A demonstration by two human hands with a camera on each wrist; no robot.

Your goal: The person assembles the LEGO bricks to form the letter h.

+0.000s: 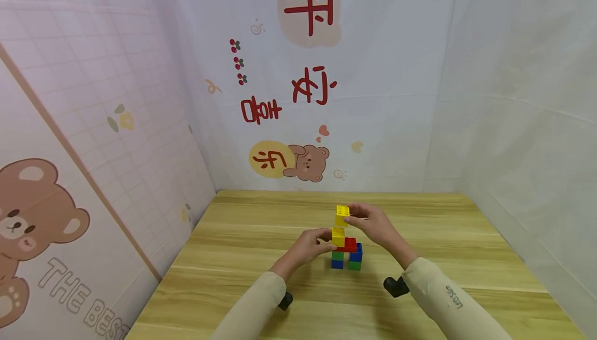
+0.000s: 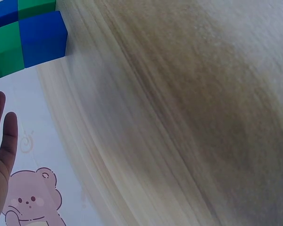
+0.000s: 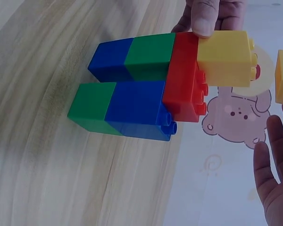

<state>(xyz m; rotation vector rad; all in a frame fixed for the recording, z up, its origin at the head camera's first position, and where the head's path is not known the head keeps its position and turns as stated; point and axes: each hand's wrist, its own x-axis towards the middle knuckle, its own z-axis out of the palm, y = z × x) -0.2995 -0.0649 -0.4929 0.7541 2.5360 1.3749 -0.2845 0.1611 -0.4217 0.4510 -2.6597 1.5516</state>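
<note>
Above the brick structure, my right hand (image 1: 371, 222) pinches a yellow toy building brick (image 1: 342, 212), apart from the studs below it. My left hand (image 1: 309, 246) steadies the structure from its left side, its thumb (image 3: 203, 21) at the seam between the lower yellow brick (image 3: 225, 59) and the red brick (image 3: 181, 80). Two pillars carry the red brick: green on blue at left, with a green brick (image 3: 149, 52) and a blue brick (image 3: 111, 60); blue on green at right, with a blue brick (image 3: 136, 106) and a green brick (image 3: 91, 104). The right pillar's blue studs are partly exposed.
The structure stands on a wood-grain table (image 1: 224, 257), with a printed white cloth (image 1: 387, 70) behind it. Black wrist-camera pieces (image 1: 395, 286) stick out by both sleeves, close over the tabletop.
</note>
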